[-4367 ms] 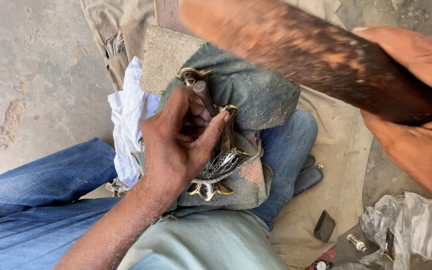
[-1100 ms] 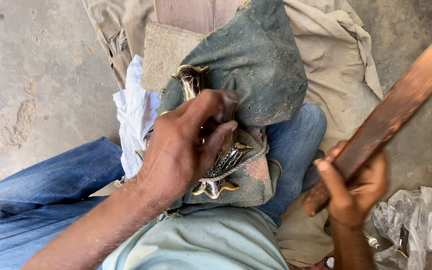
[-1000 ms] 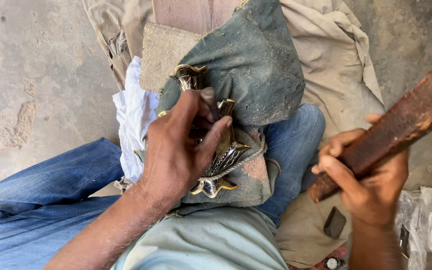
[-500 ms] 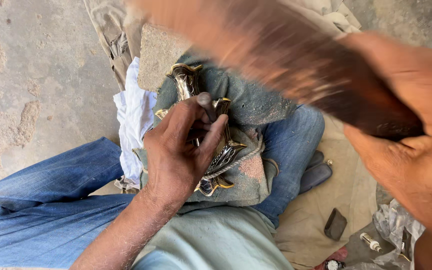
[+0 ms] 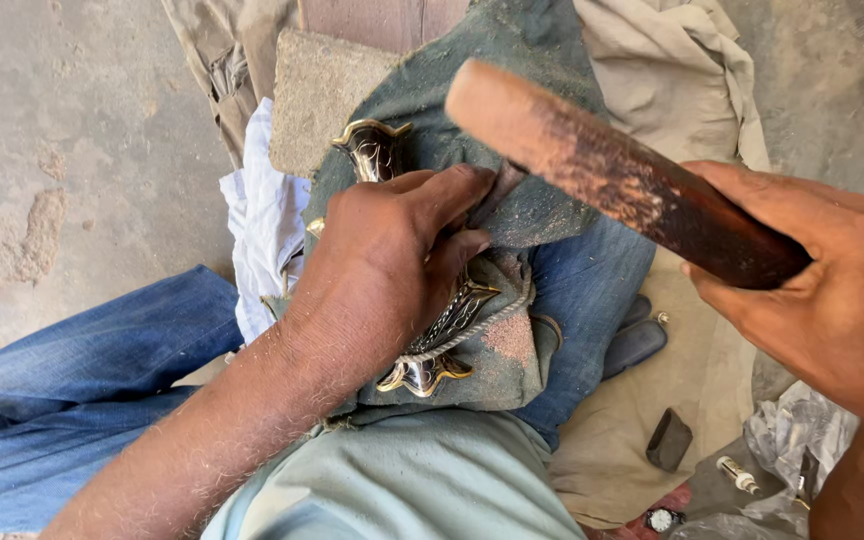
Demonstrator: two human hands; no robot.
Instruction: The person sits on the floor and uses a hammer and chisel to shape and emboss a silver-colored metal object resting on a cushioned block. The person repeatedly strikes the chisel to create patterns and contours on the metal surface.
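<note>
So there's an ornate metal piece, dark with gold-coloured scrolled edges and a twisted cord trim, lying on a dusty grey-green cloth over the person's lap, on top of blue jeans. The left hand is pressed down flat over its middle, fingers together and curled slightly onto the metal and a fold of the cloth, so only the two ends poke out: one by the fingertips, one near the wrist. The right hand is wrapped tight around a worn reddish-brown wooden mallet handle, held in the air above the cloth. A white rag sits just beside the left hand. Off to the right, a crumpled clear plastic bag lies on tan fabric; can't tell what's in it.
</note>
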